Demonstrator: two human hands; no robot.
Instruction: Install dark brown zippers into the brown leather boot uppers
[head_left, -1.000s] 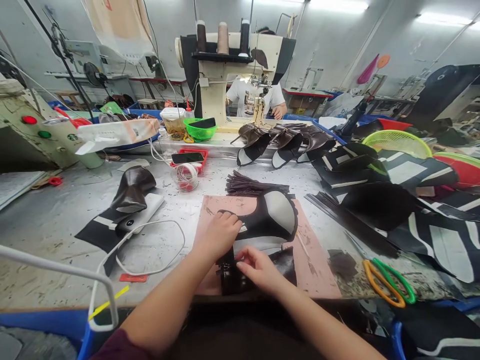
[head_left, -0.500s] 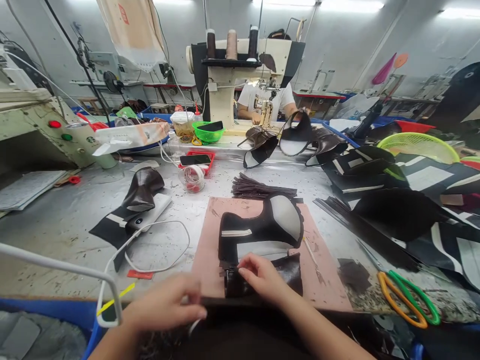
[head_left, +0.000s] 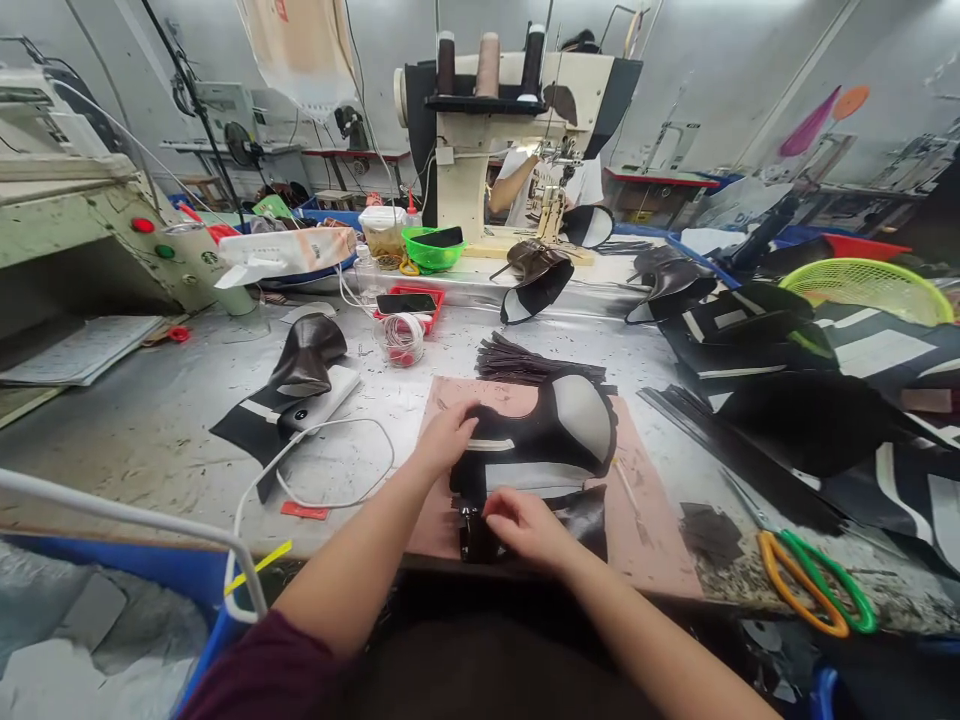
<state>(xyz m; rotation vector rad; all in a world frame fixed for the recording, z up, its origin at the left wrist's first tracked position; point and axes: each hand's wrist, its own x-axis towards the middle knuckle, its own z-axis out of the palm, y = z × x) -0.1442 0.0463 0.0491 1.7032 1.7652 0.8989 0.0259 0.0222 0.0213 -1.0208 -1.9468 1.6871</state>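
Observation:
A dark boot upper (head_left: 555, 425) lies with its black lining up on a pink board (head_left: 656, 525). White reinforcing pieces show on the lining, and a glossy brown leather part is folded out along its near side. My left hand (head_left: 450, 435) pinches the upper at its far left corner, thumb and fingers close together. Over the near side, my right hand (head_left: 529, 530) has its fingers curled against the glossy leather. What lies under the right fingertips is partly hidden.
Dark strips (head_left: 536, 360) lie beyond the board. Scissors (head_left: 814, 580) with orange and green handles rest at the right, near stacked upper pieces (head_left: 802, 440). A white cable (head_left: 390, 440) loops at the left. Across the table, a person sits behind a sewing machine (head_left: 461, 170).
My left hand has moved up and right from the table's front edge to the upper's far left corner. The right hand stays at the near side. The co-worker's dark piece has shifted.

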